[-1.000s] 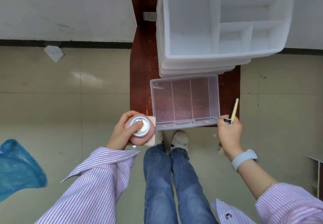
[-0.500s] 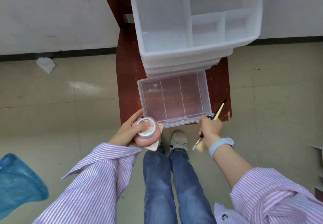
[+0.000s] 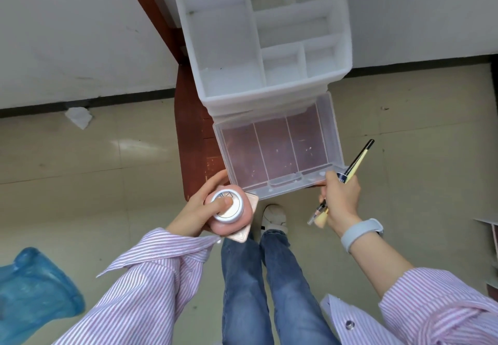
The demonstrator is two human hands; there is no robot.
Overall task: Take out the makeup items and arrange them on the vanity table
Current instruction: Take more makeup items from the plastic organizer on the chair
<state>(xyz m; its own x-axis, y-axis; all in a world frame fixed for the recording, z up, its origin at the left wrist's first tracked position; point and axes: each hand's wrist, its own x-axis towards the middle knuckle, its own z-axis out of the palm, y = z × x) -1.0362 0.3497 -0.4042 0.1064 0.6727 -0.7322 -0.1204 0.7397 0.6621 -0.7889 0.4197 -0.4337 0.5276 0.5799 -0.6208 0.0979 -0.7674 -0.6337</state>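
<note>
Since half a second ago, my view has swung left, so the big white plastic organizer with open compartments (image 3: 262,34) now sits in the middle, and the right hand (image 3: 340,199) has slid to the drawer's front right corner. I see nothing in its compartments. Under it, the clear plastic drawer with three slots (image 3: 277,150) is pulled out, and I see nothing in it either. Both stand on the dark red wooden table (image 3: 194,139), and the drawer's front hangs over its near edge. Beige floor tiles (image 3: 107,169) lie open on both sides. A blue plastic bag (image 3: 35,290) sits low on the left. The left hand (image 3: 199,210) grips a pink round jar with a silver lid (image 3: 229,211), thumb on top, over a flat pink square case (image 3: 246,226). The right hand's fingers curl around a thin yellow and black pencil (image 3: 358,161) and some other small makeup sticks (image 3: 319,211).
</note>
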